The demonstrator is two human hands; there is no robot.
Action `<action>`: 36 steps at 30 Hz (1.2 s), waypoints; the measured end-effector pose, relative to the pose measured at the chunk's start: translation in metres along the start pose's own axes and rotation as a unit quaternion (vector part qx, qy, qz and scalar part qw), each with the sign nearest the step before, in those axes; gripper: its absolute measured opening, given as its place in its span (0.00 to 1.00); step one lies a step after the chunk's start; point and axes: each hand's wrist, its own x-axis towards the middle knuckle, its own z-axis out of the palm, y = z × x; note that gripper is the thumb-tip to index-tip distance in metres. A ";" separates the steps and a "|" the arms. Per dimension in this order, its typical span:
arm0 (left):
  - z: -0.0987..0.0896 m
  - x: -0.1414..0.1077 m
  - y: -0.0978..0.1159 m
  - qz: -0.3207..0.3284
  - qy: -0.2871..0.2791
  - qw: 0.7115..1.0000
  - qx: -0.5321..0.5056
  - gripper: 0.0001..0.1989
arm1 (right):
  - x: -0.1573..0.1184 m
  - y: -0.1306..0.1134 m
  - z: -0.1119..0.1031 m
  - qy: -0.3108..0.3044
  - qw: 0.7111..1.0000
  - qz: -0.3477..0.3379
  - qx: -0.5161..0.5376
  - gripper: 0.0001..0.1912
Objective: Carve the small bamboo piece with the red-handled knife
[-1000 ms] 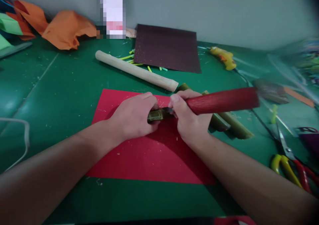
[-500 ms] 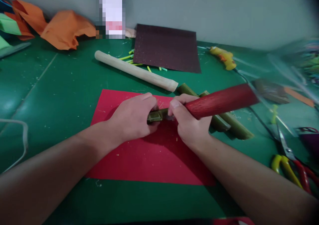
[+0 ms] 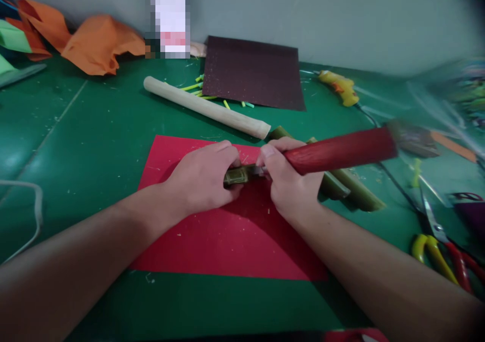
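Note:
My left hand [image 3: 206, 178] is closed around a short green bamboo piece [image 3: 237, 176], whose cut end sticks out between thumb and fingers. In my right hand [image 3: 290, 180] is a red-handled knife [image 3: 341, 151], gripped close to its blade. The thick handle points away to the right. A little of the metal shows against the bamboo; the rest of the blade is hidden by my fingers. Both hands are over a red sheet [image 3: 223, 246] sprinkled with small shavings. More green bamboo pieces [image 3: 356, 190] lie just beyond my right hand.
A pale peeled stick [image 3: 206, 107] lies behind the hands, near a dark sheet [image 3: 253, 71] over yellow-green strips. At the right are a yellow glue gun [image 3: 341, 87], its cord, clear plastic and scissors [image 3: 439, 241]. Crumpled orange paper [image 3: 100, 46] is at the back left.
The knife and my right hand have shifted slightly, with the handle a little further right and more metal showing by the bamboo. My left hand has stayed in place.

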 end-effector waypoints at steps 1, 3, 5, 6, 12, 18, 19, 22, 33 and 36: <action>0.000 0.000 0.000 0.000 0.000 1.000 0.000 0.08 | 0.000 0.000 0.000 -0.010 1.000 -0.002 -0.001 0.14; 0.000 0.001 0.000 0.000 -0.001 1.000 0.000 0.08 | 0.000 0.000 -0.002 -0.043 0.999 -0.009 0.001 0.15; 0.001 0.001 -0.001 0.001 -0.001 1.000 0.000 0.08 | 0.000 0.000 -0.003 -0.074 0.997 -0.018 0.007 0.16; 0.001 0.001 -0.001 0.001 -0.001 1.000 0.001 0.09 | -0.001 0.000 -0.004 -0.082 0.996 -0.022 0.009 0.17; 0.002 0.001 -0.003 0.002 0.008 1.000 -0.004 0.09 | -0.004 0.002 -0.002 -0.072 0.997 -0.035 -0.005 0.15; 0.003 0.000 -0.003 0.002 0.011 1.000 -0.016 0.09 | -0.003 0.003 0.001 0.008 1.000 -0.010 0.020 0.12; 0.003 0.000 -0.002 0.001 0.009 1.000 -0.016 0.08 | -0.003 0.002 0.001 0.003 1.000 -0.007 0.018 0.13; 0.003 0.000 -0.001 0.004 0.011 1.000 -0.011 0.09 | -0.002 0.001 -0.001 -0.056 0.998 -0.022 0.002 0.16; 0.002 0.000 -0.002 -0.002 0.008 1.000 -0.017 0.09 | 0.000 0.002 0.001 0.008 1.000 0.005 0.013 0.14; 0.001 -0.001 -0.001 -0.004 0.002 1.000 -0.007 0.09 | 0.000 0.001 -0.001 -0.021 1.000 0.003 0.006 0.15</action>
